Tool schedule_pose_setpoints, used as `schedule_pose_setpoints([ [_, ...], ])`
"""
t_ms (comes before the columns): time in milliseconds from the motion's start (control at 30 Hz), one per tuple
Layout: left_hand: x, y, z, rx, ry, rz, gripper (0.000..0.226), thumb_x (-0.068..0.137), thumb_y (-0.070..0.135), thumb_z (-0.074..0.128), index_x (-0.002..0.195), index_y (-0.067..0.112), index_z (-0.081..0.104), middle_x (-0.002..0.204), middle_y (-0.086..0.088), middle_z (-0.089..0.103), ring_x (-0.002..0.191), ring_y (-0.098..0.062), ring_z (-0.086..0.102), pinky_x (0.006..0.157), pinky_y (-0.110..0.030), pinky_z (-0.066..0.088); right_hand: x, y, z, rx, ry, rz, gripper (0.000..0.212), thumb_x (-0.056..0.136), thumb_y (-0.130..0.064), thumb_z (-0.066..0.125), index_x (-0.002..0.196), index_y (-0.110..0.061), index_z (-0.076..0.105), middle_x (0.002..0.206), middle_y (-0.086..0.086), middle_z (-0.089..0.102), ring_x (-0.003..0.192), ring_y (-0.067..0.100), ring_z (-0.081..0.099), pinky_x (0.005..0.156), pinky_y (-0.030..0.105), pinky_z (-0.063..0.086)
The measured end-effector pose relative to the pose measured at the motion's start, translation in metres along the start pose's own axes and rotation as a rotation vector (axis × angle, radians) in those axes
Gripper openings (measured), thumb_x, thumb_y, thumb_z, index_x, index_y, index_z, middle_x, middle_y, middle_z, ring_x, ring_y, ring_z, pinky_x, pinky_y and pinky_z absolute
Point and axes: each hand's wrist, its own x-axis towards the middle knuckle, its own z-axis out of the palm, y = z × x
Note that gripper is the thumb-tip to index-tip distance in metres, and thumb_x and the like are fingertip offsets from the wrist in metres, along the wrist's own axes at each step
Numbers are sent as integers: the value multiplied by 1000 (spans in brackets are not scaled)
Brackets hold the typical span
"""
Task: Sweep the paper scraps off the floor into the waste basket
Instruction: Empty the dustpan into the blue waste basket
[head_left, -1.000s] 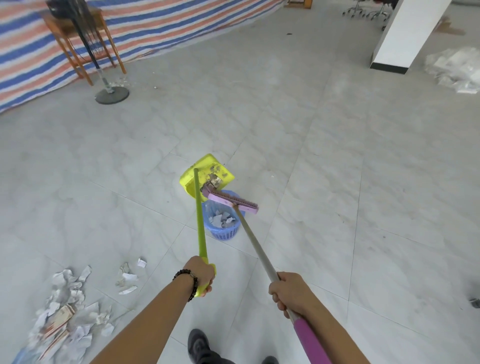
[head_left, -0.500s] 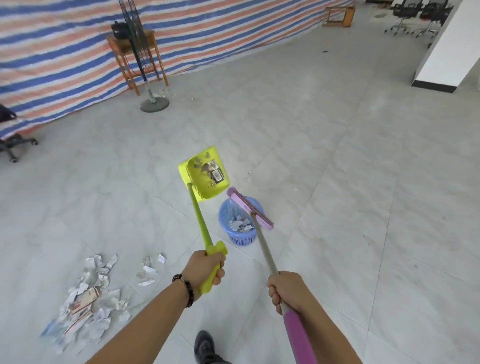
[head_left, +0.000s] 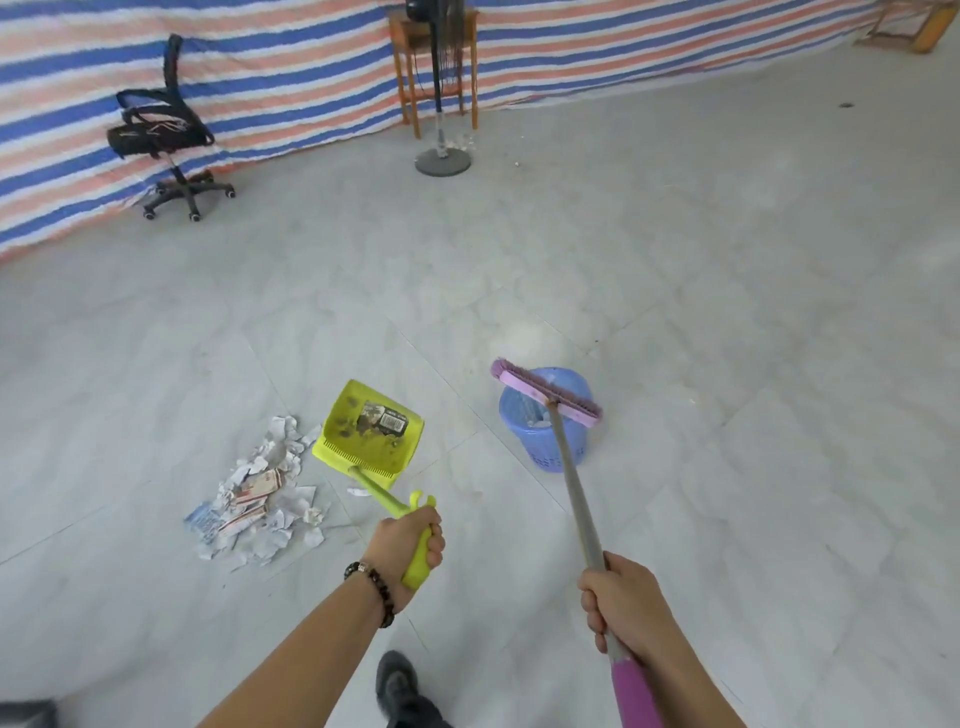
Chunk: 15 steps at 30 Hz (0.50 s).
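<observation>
left hand (head_left: 409, 545) clenched, right hand (head_left: 623, 608) clenched

Dustpan (head_left: 370, 431) yellow-green, dark label with barcode inside; broom (head_left: 545, 399) head pink, shaft grey, grip magenta; waste basket (head_left: 548, 444) blue-violet, perforated; paper scraps (head_left: 260, 499) white, some red-printed; tarp (head_left: 291, 88) striped blue, orange, white; floor (head_left: 727, 312) pale grey tile.

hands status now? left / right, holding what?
Left hand: grips the green dustpan by its handle.
Right hand: grips the broom by its pole.
</observation>
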Motion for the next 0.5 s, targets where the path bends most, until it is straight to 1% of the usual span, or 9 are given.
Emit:
schedule_pose_setpoints([
  [133,28,10,-15,-34,0,-62,16,93,0,51,79,7,50,63,-5,45,36,-9,44,33,-16,34,7,-3,21,15,45,51,12,83,3,48,78,-7,53,52,2,47,38,13,39,40,21,34],
  [233,47,19,-16,-20,-39,-110,17,94,0,50,79,9,50,63,-4,43,36,-9,43,33,-15,34,8,-9,33,75,91,107,12,85,3,50,80,-6,55,52,2,50,38,11,41,40,21,35],
  [400,71,31,3,100,-164,-176,17,93,1,52,78,8,50,63,-5,45,36,-9,44,32,-16,34,6,-16,36,240,189,227,13,87,2,51,78,-5,55,50,3,51,36,10,41,37,20,35],
  [500,79,38,21,169,-242,-203,14,93,2,52,79,7,50,64,-6,47,36,-9,44,32,-16,34,1,-17,39,318,247,260,15,88,2,52,75,-5,56,49,4,50,35,11,40,35,20,34],
])
